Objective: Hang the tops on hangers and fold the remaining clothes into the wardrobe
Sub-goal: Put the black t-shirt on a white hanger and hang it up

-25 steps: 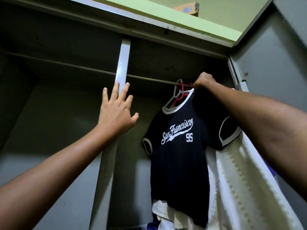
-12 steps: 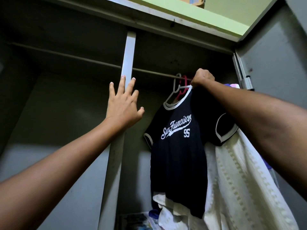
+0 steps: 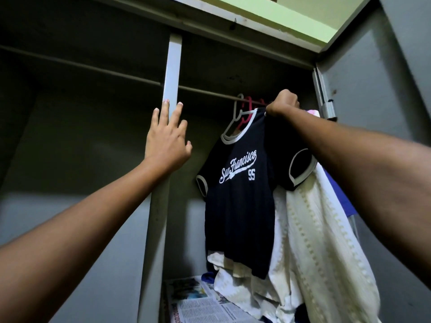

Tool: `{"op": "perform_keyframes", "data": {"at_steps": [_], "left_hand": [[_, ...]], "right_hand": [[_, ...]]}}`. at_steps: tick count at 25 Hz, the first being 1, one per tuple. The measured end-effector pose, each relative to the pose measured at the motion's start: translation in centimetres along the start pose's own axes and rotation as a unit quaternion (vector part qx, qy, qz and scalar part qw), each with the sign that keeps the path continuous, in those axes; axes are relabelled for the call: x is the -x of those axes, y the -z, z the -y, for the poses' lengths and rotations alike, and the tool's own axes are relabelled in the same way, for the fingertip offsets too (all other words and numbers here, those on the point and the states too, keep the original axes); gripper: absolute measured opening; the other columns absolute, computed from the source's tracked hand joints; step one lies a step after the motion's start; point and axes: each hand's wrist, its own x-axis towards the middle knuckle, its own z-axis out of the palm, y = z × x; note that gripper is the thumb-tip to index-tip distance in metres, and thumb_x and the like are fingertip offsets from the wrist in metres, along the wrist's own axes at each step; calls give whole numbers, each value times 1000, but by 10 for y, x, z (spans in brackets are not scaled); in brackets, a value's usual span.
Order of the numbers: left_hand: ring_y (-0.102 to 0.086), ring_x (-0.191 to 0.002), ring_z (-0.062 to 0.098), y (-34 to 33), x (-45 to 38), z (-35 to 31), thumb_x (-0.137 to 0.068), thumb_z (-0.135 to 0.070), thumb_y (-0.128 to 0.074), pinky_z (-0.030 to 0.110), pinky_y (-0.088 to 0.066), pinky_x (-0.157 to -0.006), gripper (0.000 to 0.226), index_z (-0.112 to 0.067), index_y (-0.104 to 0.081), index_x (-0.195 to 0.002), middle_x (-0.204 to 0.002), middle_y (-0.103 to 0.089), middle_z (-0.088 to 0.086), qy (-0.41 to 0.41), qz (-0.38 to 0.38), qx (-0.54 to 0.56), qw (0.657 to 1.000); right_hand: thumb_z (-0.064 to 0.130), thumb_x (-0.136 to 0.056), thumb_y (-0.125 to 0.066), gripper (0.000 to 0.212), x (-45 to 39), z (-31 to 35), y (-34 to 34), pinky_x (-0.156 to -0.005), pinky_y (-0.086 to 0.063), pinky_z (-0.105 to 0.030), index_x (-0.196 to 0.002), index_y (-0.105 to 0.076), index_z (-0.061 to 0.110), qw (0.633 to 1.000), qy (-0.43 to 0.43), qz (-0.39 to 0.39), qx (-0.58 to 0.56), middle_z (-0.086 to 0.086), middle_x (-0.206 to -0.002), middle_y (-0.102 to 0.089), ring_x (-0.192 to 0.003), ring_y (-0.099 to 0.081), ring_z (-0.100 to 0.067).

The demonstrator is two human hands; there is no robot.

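At the right end of the wardrobe rail (image 3: 205, 90), the right hand (image 3: 283, 104) grips the navy T-shirt (image 3: 240, 206) at its shoulder, settling it on its hanger (image 3: 235, 113). The left hand (image 3: 166, 141), fingers spread, rests against the centre post (image 3: 171, 73). Next, presumably: let go once it hangs level.

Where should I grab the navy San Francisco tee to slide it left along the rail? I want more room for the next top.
Probably at the white hanger just under its hook, coming from the front left. The navy tee hangs from it on the rail, so pulling cloth would likely just tilt it. The right hand already grips the shoulder by the hook.
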Motion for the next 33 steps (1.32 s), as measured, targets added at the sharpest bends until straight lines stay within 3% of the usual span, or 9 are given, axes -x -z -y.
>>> {"op": "perform_keyframes", "data": {"at_steps": [9,11,14,18,23,26,28,30,33], "left_hand": [[6,-145,30,12,19,-1,-87,-12,-50,41,3,-118,59,-8,-31,-143,-158,1,13,-7,28,71,997],[6,-145,29,17,35,-6,-86,-10,-51,40,4,-117,60,-8,-32,-143,-158,1,13,5,41,108,993],[7,-145,27,28,66,-18,-87,-11,-50,37,6,-116,59,-8,-32,-143,-158,3,13,4,79,163,983],[3,-146,25,61,100,-33,-89,-10,-48,36,3,-117,56,-8,-32,-142,-157,-5,13,-30,146,226,963],[-22,-141,26,104,131,-61,-90,-7,-49,29,-18,-112,53,-5,-36,-141,-152,-24,14,92,254,438,857],[-36,-133,25,143,169,-93,-91,-7,-51,20,-28,-99,50,-4,-39,-139,-146,-35,13,156,303,502,795],[-42,-128,25,170,202,-117,-93,-8,-49,21,-35,-92,48,-6,-39,-139,-144,-39,11,204,339,553,733],[-46,-123,23,193,240,-140,-92,-7,-49,21,-35,-90,48,-7,-39,-139,-142,-43,10,238,372,584,681],[-46,-121,18,228,312,-179,-94,-5,-47,18,-34,-90,46,-5,-39,-139,-140,-45,9,271,444,586,621]], "right_hand": [[11,-83,-66,33,80,-42,37,-82,-47,-31,-112,-59,-3,992,4,123,37,-18,-116,-60,-107,-57,-29],[9,-84,-61,23,100,-52,41,-65,-51,-30,-104,-61,-3,988,9,155,10,-17,-104,-60,-90,-61,-29],[3,-87,-53,12,127,-66,46,-37,-50,-25,-97,-57,-2,973,-34,218,-68,-16,-82,-58,-43,-61,-21],[0,-85,-52,9,156,-79,65,-36,-47,-24,-76,-53,0,963,-84,223,-128,-17,-61,-56,-30,-50,-18],[-5,-84,-42,16,197,-91,94,-40,-48,-26,-71,-50,0,949,-155,217,-170,-16,-59,-54,-44,-52,-23],[-2,-89,-39,25,247,-105,133,-54,-46,-18,-66,-41,9,911,-215,287,-203,-13,-60,-41,-37,-44,-17],[5,-93,-39,29,289,-116,163,-50,-41,-10,-65,-38,12,889,-246,337,-187,-11,-59,-36,-38,-36,-15],[16,-95,-41,33,332,-132,189,-39,-31,-12,-62,-40,11,873,-270,378,-152,-6,-55,-39,-42,-34,-13],[25,-96,-42,32,419,-170,230,-45,-28,-18,-64,-43,19,835,-316,432,-130,2,-55,-42,-45,-34,-9]]}}
